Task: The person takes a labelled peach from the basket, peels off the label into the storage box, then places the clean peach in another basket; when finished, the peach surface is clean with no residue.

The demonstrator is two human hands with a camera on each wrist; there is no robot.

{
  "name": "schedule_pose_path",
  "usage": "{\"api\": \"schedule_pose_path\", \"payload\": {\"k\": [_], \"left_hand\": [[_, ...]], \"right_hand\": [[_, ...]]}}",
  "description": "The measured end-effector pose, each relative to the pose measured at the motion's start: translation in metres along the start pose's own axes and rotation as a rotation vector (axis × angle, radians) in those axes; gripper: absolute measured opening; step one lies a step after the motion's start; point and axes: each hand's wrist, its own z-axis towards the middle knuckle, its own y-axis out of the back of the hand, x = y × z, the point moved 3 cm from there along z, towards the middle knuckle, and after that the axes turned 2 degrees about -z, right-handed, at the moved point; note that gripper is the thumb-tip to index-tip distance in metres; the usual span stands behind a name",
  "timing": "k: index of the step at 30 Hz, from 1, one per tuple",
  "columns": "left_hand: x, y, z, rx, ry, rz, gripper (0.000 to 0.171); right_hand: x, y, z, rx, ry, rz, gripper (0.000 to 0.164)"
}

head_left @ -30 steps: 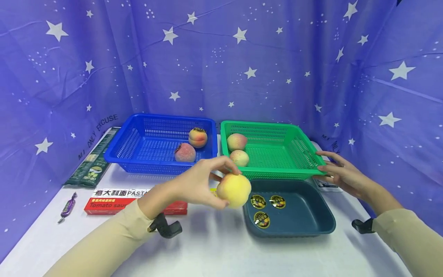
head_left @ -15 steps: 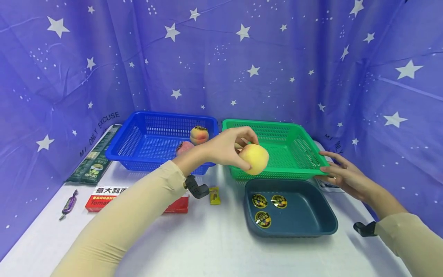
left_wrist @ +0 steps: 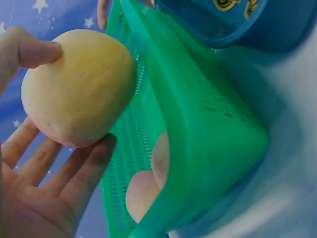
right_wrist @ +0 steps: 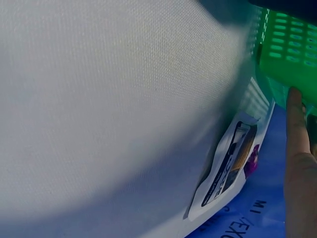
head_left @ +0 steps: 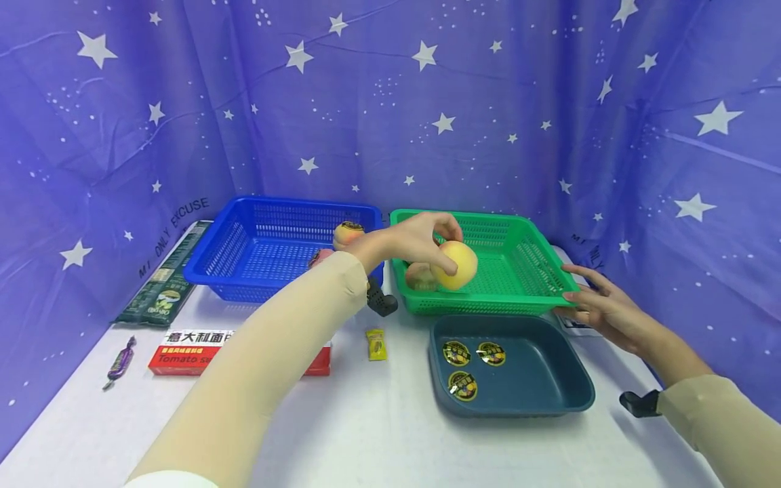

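My left hand (head_left: pixel 421 238) grips a yellow peach (head_left: pixel 459 266) over the left part of the green basket (head_left: pixel 512 301). In the left wrist view the thumb presses the top of that peach, and the fingers support it from below. Inside the basket, two more peaches (left_wrist: pixel 142 194) lie near one end; in the head view the left hand and held peach partly cover them. At the basket's right rim, my right hand (head_left: pixel 610 313) touches the plastic with fairly straight fingers. One finger (right_wrist: pixel 295 121) lies against the outer wall in the right wrist view.
Left stands a blue basket (head_left: pixel 232 288) with two peaches (head_left: pixel 348 234). In front is a dark blue tub (head_left: pixel 537 366) with three round stickers. A red pasta box (head_left: pixel 183 359), purple candy (head_left: pixel 121 362), yellow packet (head_left: pixel 376 344), green pack (head_left: pixel 161 298) and white packet (right_wrist: pixel 225 168) lie around.
My left hand has carried the yellow peach right and away from me, from in front of the baskets to over the green basket. My right hand has stayed at the basket's right rim.
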Motion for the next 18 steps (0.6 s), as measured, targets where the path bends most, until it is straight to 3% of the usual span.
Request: {"api": "schedule_pose_path", "payload": {"k": [8,12,18], "left_hand": [[0.017,-0.008,0.024,0.066,0.168,0.007,0.056],[0.025,-0.009,0.032,0.064,0.248,-0.009,0.056],[0.024,-0.010,0.045,0.078,0.266,-0.011,0.057]], "right_hand": [[-0.003,-0.001,-0.004,-0.010,0.005,0.031,0.064],[-0.003,-0.002,-0.004,-0.016,0.010,0.017,0.065],[-0.001,0.000,-0.004,-0.038,-0.015,0.002,0.065]]}}
